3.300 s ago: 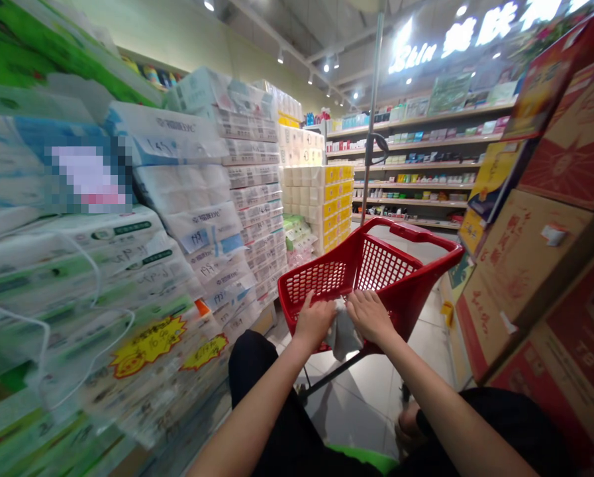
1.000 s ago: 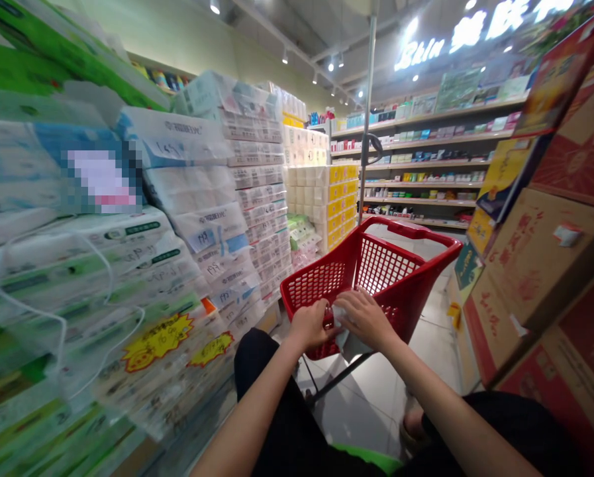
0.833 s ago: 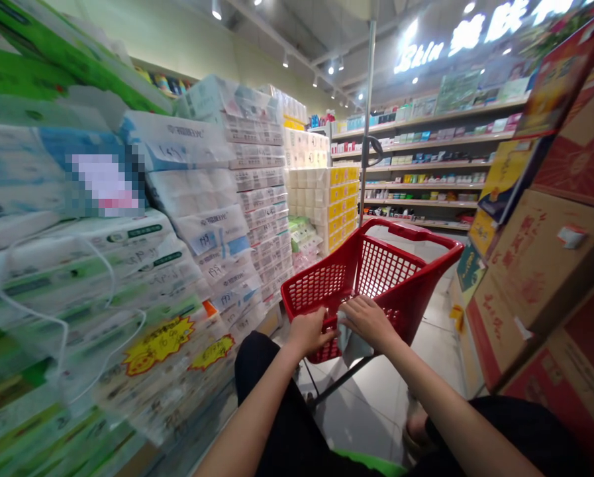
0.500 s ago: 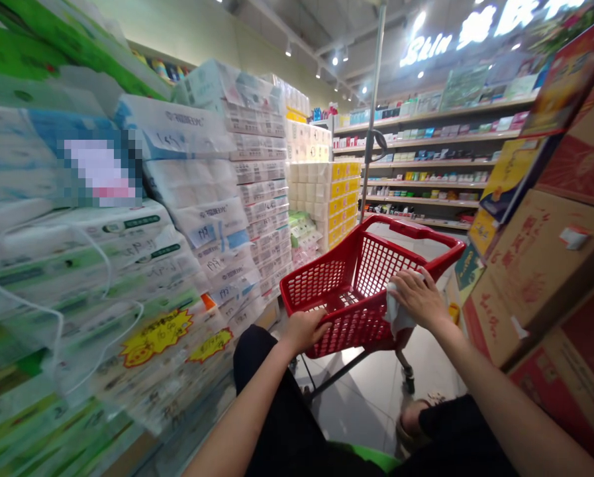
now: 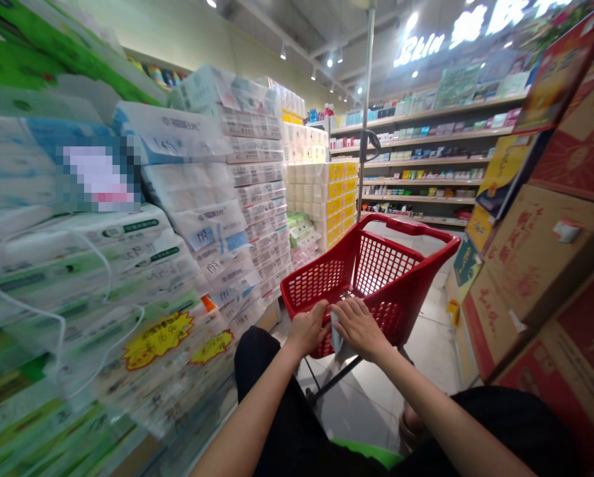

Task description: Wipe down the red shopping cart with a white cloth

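A red plastic shopping cart (image 5: 406,288) with perforated basket walls stands in front of me, its basket bare inside where I can see. My left hand (image 5: 306,331) is closed over the basket's near rim, close to the corner. Right beside it, my right hand (image 5: 360,328) lies over the same rim with a pale cloth (image 5: 342,346) pressed under its fingers. Part of the cloth hangs down the basket's outer side. The fingertips of both hands nearly meet, and the cloth is partly hidden beneath the right hand.
Stacked packs of tissue paper (image 5: 207,218) rise on my left, with a white cable (image 5: 61,324) draped over them. Cardboard boxes (image 5: 540,245) are piled on the right. Behind the cart are a metal pole (image 5: 366,112) and stocked shelves (image 5: 426,165). My knees flank the cart.
My right hand has slid with the cloth along the rim, leftward from the handle side to beside my left hand. The left hand stays on the rim.
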Demonstrator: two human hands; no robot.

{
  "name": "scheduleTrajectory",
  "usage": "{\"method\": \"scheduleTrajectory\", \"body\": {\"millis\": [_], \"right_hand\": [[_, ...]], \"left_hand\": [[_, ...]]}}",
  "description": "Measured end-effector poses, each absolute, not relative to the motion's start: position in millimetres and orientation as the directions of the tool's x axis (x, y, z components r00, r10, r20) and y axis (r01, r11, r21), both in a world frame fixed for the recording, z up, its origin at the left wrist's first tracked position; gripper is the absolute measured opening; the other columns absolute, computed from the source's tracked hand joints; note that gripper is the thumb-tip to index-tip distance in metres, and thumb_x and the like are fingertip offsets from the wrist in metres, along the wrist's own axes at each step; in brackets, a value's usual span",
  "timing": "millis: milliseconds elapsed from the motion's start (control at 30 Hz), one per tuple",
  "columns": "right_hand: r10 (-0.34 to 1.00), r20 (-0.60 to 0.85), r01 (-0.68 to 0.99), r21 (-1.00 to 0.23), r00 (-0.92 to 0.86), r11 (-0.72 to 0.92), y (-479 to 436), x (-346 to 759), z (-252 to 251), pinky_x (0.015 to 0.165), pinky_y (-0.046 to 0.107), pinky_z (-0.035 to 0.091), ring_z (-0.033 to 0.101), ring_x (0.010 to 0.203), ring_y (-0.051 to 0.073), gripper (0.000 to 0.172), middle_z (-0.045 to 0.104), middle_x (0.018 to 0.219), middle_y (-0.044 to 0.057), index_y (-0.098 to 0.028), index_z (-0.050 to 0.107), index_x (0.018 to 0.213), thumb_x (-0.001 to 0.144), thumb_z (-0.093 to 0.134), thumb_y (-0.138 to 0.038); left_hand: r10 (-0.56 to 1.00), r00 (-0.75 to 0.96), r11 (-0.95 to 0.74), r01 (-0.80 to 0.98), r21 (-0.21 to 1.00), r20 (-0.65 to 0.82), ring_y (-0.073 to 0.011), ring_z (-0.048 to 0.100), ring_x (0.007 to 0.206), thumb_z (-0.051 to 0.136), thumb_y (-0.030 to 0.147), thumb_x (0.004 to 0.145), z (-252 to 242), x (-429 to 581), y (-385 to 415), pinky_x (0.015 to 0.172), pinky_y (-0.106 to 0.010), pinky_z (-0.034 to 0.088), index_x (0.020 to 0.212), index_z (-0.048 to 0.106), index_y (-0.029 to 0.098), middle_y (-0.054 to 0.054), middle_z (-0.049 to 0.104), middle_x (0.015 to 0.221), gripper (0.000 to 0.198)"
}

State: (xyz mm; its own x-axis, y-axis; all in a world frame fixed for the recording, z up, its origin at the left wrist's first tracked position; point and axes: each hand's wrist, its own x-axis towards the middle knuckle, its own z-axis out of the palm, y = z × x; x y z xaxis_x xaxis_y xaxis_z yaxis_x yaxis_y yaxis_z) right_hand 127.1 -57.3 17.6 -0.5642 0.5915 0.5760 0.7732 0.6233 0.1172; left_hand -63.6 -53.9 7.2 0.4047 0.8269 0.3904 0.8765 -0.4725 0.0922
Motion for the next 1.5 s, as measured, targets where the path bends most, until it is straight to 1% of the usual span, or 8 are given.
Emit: {"method": "scheduleTrajectory", "body": {"millis": [100, 300, 467, 600, 767, 967, 1167, 1500], "right_hand": [[0.578, 0.517, 0.732, 0.151, -0.632, 0.665, -43.0, 158.9, 23.2, 0.101, 0.038, 0.032, 0.048, 0.110, 0.020, 0.035, 0.059, 0.117, 0.005, -0.026, 0.051, 0.127, 0.098, 0.037, -0.038], [0.656, 0.607, 0.879, 0.166, -0.448, 0.447, -7.5, 248.7, 37.8, 0.110, 0.044, 0.021, 0.044, 0.119, 0.022, 0.033, 0.059, 0.119, 0.006, -0.025, 0.057, 0.117, 0.098, 0.034, -0.038], [0.693, 0.657, 0.940, 0.075, -0.297, 0.332, -17.0, 220.1, 34.4, 0.108, 0.047, 0.023, 0.047, 0.110, 0.023, 0.031, 0.061, 0.103, 0.007, -0.023, 0.060, 0.099, 0.098, 0.031, -0.035], [0.693, 0.625, 0.899, 0.035, -0.360, 0.436, -44.6, 161.9, 21.4, 0.103, 0.044, 0.029, 0.048, 0.098, 0.022, 0.030, 0.060, 0.092, 0.006, -0.022, 0.059, 0.093, 0.098, 0.032, -0.033], [0.657, 0.589, 0.816, 0.006, -0.470, 0.579, -64.6, 140.3, 15.4, 0.100, 0.042, 0.032, 0.048, 0.101, 0.022, 0.029, 0.060, 0.100, 0.007, -0.020, 0.057, 0.107, 0.099, 0.033, -0.033], [0.651, 0.479, 0.716, -0.063, -0.589, 0.695, -59.1, 182.2, 27.6, 0.092, 0.037, 0.038, 0.050, 0.098, 0.019, 0.030, 0.060, 0.101, 0.005, -0.023, 0.059, 0.104, 0.099, 0.034, -0.039], [0.710, 0.471, 0.793, -0.034, -0.524, 0.608, -63.5, 198.0, 33.4, 0.088, 0.035, 0.038, 0.049, 0.091, 0.019, 0.033, 0.059, 0.091, 0.004, -0.022, 0.057, 0.090, 0.100, 0.029, -0.037], [0.732, 0.538, 0.889, 0.075, -0.417, 0.451, -105.1, 149.9, 4.1, 0.091, 0.041, 0.037, 0.051, 0.091, 0.022, 0.021, 0.060, 0.093, 0.007, -0.021, 0.057, 0.095, 0.097, 0.038, -0.030]], "left_hand": [[0.835, 0.404, -0.466, 0.881, 0.088, 0.373, -0.0213, 0.068, 0.081, 0.045, 0.042, 0.094, 6.0, -60.9, -54.7, 0.063, -0.028, 0.046, 0.132, 0.029, 0.022, -0.007, 0.063, 0.113, 0.046], [0.853, 0.385, -0.450, 0.885, 0.123, 0.353, -0.0220, 0.068, 0.083, 0.041, 0.044, 0.096, 9.6, -48.9, -60.1, 0.066, -0.028, 0.045, 0.132, 0.030, 0.023, -0.007, 0.066, 0.104, 0.044], [0.857, 0.381, -0.458, 0.872, 0.173, 0.345, -0.0212, 0.066, 0.084, 0.040, 0.042, 0.096, 9.9, -30.4, -63.9, 0.068, -0.030, 0.047, 0.127, 0.033, 0.023, -0.007, 0.064, 0.107, 0.037], [0.837, 0.367, -0.478, 0.852, 0.214, 0.406, -0.0222, 0.063, 0.094, 0.042, 0.032, 0.094, 4.5, -17.0, -63.4, 0.077, -0.035, 0.049, 0.127, 0.032, 0.020, -0.008, 0.060, 0.111, 0.036], [0.691, 0.465, -0.671, 0.698, 0.251, 0.554, -0.0200, 0.047, 0.125, 0.044, 0.011, 0.082, 5.1, -12.1, -66.8, 0.100, -0.036, 0.043, 0.133, 0.025, 0.019, -0.012, 0.045, 0.136, 0.055], [0.595, 0.669, -0.779, 0.616, 0.116, 0.445, -0.0234, 0.048, 0.123, 0.064, 0.052, 0.076, 24.0, -47.0, -59.7, 0.115, -0.044, 0.023, 0.132, 0.037, 0.021, -0.008, 0.053, 0.129, 0.069], [0.687, 0.662, -0.691, 0.722, -0.011, 0.300, -0.0218, 0.060, 0.091, 0.060, 0.067, 0.076, 18.5, -72.0, -38.1, 0.094, -0.038, 0.038, 0.091, 0.058, 0.021, -0.005, 0.063, 0.090, 0.048], [0.720, 0.567, -0.628, 0.778, 0.029, 0.400, -0.0220, 0.055, 0.088, 0.054, 0.063, 0.082, 5.6, -32.7, -45.8, 0.082, -0.035, 0.035, 0.090, 0.057, 0.020, -0.006, 0.061, 0.090, 0.044]]}}
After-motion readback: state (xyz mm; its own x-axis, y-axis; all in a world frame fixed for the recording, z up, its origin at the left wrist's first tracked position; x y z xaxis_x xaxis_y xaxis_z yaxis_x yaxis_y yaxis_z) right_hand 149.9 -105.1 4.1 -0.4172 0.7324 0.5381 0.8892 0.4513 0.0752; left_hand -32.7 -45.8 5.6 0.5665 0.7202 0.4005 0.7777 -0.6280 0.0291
